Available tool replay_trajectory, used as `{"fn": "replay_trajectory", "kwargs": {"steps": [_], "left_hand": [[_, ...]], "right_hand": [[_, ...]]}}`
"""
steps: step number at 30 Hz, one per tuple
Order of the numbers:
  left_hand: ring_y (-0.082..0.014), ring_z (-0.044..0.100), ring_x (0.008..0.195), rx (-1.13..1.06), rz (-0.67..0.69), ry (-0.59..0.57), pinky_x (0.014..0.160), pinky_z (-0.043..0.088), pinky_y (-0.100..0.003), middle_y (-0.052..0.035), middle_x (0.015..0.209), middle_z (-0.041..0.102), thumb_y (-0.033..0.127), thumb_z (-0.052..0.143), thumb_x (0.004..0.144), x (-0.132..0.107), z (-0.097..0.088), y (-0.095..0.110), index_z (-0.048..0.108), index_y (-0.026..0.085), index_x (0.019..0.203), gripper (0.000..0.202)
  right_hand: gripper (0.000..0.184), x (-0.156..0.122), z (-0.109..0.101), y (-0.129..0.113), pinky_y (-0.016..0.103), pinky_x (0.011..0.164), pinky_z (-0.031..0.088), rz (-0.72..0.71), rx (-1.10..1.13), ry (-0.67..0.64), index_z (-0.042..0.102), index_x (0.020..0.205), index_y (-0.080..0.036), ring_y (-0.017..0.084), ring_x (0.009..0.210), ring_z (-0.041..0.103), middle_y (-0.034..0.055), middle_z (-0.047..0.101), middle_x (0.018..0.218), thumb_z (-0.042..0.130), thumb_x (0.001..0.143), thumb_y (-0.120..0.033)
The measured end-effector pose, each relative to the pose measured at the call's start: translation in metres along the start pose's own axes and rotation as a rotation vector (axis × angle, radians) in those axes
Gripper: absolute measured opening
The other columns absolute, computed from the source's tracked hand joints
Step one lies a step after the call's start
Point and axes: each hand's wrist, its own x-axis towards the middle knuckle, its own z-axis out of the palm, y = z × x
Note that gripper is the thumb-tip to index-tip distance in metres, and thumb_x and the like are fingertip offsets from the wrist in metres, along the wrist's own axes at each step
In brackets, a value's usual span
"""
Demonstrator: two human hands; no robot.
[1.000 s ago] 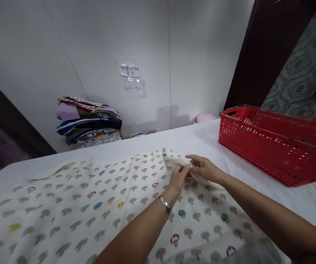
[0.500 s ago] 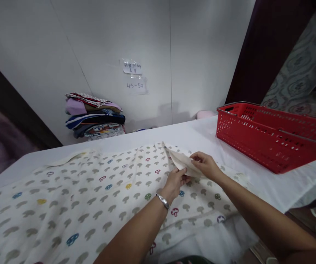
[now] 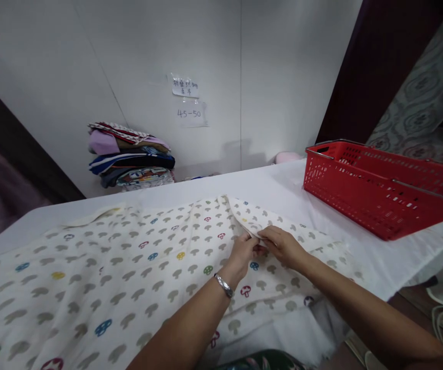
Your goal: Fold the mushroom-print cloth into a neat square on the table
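A cream cloth [image 3: 140, 272] printed with grey and coloured mushrooms lies spread over the white-covered table. My left hand [image 3: 242, 256], with a silver bracelet at the wrist, pinches an edge of this cloth right of its middle. Close against it, my right hand [image 3: 283, 245] grips the same edge between thumb and fingers. A raised fold runs from the two hands up toward the cloth's far edge. The fingertips of both hands are partly hidden by the fabric and each other.
A red plastic basket [image 3: 348, 192] with metal handles stands on the table [image 3: 259, 182] at the right. Folded clothes [image 3: 131, 154] are stacked beyond the far left edge, by the wall. Paper labels [image 3: 189, 113] hang on the wall. A pink item [image 3: 287, 157] shows behind the table.
My right hand has come down and left, closer to my left hand. The flap that showed its plain underside now lies over with its print facing up.
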Motion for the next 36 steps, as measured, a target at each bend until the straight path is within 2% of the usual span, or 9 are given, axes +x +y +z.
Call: {"fn": "replay_trajectory", "kwargs": {"steps": [7,13,17,21,24,29,33,36], "left_hand": [[-0.0134,0.060,0.066,-0.001,-0.008,0.015,0.061,0.047,-0.025,-0.0066,0.081,0.067,0.022,0.062,0.067,-0.003,0.000,0.002,0.065,0.014,0.088,0.022],[-0.0145,0.061,0.072,0.051,0.035,0.020,0.060,0.046,-0.023,-0.0069,0.087,0.068,0.020,0.059,0.069,-0.009,0.004,0.008,0.063,0.015,0.096,0.027],[-0.0154,0.062,0.071,0.163,0.028,-0.010,0.060,0.046,-0.024,-0.0063,0.085,0.067,0.023,0.058,0.074,-0.005,0.001,0.014,0.060,0.017,0.104,0.031],[-0.0155,0.062,0.071,0.310,0.045,0.057,0.058,0.046,-0.023,-0.0076,0.089,0.066,0.025,0.061,0.074,0.011,-0.010,0.017,0.056,0.016,0.111,0.038],[-0.0152,0.061,0.073,0.485,0.146,0.153,0.060,0.046,-0.024,-0.0081,0.100,0.065,0.023,0.060,0.074,0.028,-0.025,0.020,0.057,0.018,0.110,0.037],[-0.0192,0.059,0.087,0.998,0.505,0.265,0.081,0.047,-0.034,-0.0072,0.111,0.061,0.017,0.052,0.077,0.056,-0.050,0.031,0.058,0.021,0.109,0.032],[-0.0215,0.048,0.113,1.153,0.657,0.239,0.098,0.037,-0.036,-0.0072,0.124,0.054,0.011,0.048,0.079,0.075,-0.059,0.045,0.056,0.020,0.112,0.036],[-0.0213,0.043,0.118,1.316,0.777,0.192,0.103,0.033,-0.037,-0.0075,0.124,0.053,0.007,0.044,0.079,0.091,-0.061,0.053,0.056,0.019,0.113,0.038]], "right_hand": [[0.033,-0.009,0.006,-0.007,0.033,0.080,0.048,-0.003,0.079,0.007,0.051,0.119,-0.025,0.019,0.094,0.056,0.0079,0.058,0.106,0.046,0.088,-0.017],[0.028,-0.010,0.012,-0.005,0.033,0.079,0.049,0.075,0.101,0.042,0.056,0.113,-0.025,0.019,0.092,0.057,0.0069,0.058,0.102,0.044,0.089,-0.018],[0.019,-0.006,0.003,0.000,0.030,0.073,0.049,0.117,0.251,0.149,0.060,0.102,-0.023,0.017,0.082,0.058,0.0045,0.061,0.090,0.049,0.088,-0.022],[0.017,0.000,-0.016,0.009,0.029,0.069,0.048,0.160,0.283,0.244,0.062,0.099,-0.022,0.016,0.076,0.057,0.0033,0.061,0.085,0.053,0.085,-0.027],[0.018,0.003,-0.035,0.017,0.029,0.070,0.048,0.186,0.263,0.282,0.062,0.099,-0.022,0.016,0.079,0.057,0.0034,0.061,0.086,0.054,0.084,-0.029],[0.023,0.005,-0.065,0.034,0.031,0.076,0.048,0.222,0.242,0.331,0.062,0.103,-0.023,0.017,0.083,0.059,0.0045,0.062,0.093,0.057,0.083,-0.032],[0.025,0.005,-0.086,0.037,0.031,0.076,0.049,0.258,0.266,0.350,0.061,0.105,-0.023,0.018,0.085,0.060,0.0051,0.063,0.094,0.058,0.083,-0.035],[0.025,0.005,-0.097,0.032,0.031,0.075,0.049,0.267,0.257,0.357,0.062,0.104,-0.022,0.018,0.085,0.060,0.0049,0.063,0.094,0.059,0.082,-0.035]]}}
